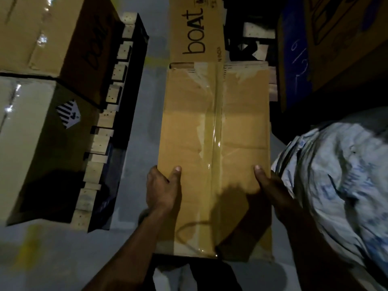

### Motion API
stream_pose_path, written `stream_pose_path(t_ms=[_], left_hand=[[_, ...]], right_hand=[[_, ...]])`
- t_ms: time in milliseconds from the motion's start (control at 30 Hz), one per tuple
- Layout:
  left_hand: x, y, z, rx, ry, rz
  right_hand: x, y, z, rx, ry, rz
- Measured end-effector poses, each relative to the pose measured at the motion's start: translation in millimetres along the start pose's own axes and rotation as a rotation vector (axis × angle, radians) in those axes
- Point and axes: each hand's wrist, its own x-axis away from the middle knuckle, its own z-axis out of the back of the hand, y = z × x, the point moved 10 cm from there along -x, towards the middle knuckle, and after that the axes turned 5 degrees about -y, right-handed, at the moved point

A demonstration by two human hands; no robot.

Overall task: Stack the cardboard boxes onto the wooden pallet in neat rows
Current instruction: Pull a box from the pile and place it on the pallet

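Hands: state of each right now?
Left hand: grips the left edge of the taped cardboard box, thumb on top.
Right hand: grips the box's right edge, thumb on top.

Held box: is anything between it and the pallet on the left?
Nothing visible. Both hands, left hand and right hand, grip the held box; only bare floor separates it from the pallet, whose near side already carries two boxes.
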Motion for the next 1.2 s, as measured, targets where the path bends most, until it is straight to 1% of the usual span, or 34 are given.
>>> stream_pose_path(t_ms=[33, 100, 133, 167, 233, 267, 333, 367, 400, 467, 567, 700, 1000, 1067, 1200], left_hand=[[-3, -1, 0, 0.017, -0.015, -0.022], [-1, 7, -1, 0.006, -0.039, -0.116], [3, 14, -1, -0.051, -0.029, -0.186], [8, 24, -1, -0.157, -0.002, -0.275], [24, 47, -12, -0.429, 0.006, -0.498], [33, 56, -25, -0.556, -0.037, -0.622], [53, 59, -56, -0.753, -0.199, -0.823], [60, 57, -69, -0.813, -0.260, -0.884], [65, 54, -78, -0.856, -0.287, -0.923], [68, 54, -90, -0.922, -0.292, -0.969], [71, 62, -101, -0.973, -0.259, -1.067], [70, 69, -106, -0.993, -0.258, -1.089], [51, 105, -103, -0.876, -0.279, -1.017], [35, 110, -88, -0.816, -0.257, -0.957], [-15, 93, -36, -0.790, -0.108, -0.732]], right_hand=[[4, -2, 1, 0.039, 0.057, 0.033], [14, -4, 7, 0.107, 0.224, 0.074], [18, -7, 6, 0.136, 0.279, 0.075], [20, -7, 5, 0.161, 0.311, 0.060], [21, -7, 4, 0.191, 0.343, 0.040], [22, -8, 4, 0.201, 0.351, 0.048], [25, -9, 4, 0.224, 0.372, 0.055], [25, -10, 5, 0.236, 0.376, 0.060], [26, -11, 4, 0.245, 0.375, 0.066], [28, -13, 5, 0.247, 0.381, 0.070], [30, -13, 7, 0.291, 0.401, 0.075], [29, -13, 7, 0.304, 0.416, 0.077], [27, -12, 8, 0.312, 0.439, 0.091], [26, -13, 9, 0.296, 0.426, 0.086], [15, -12, 12, 0.199, 0.381, 0.026]])
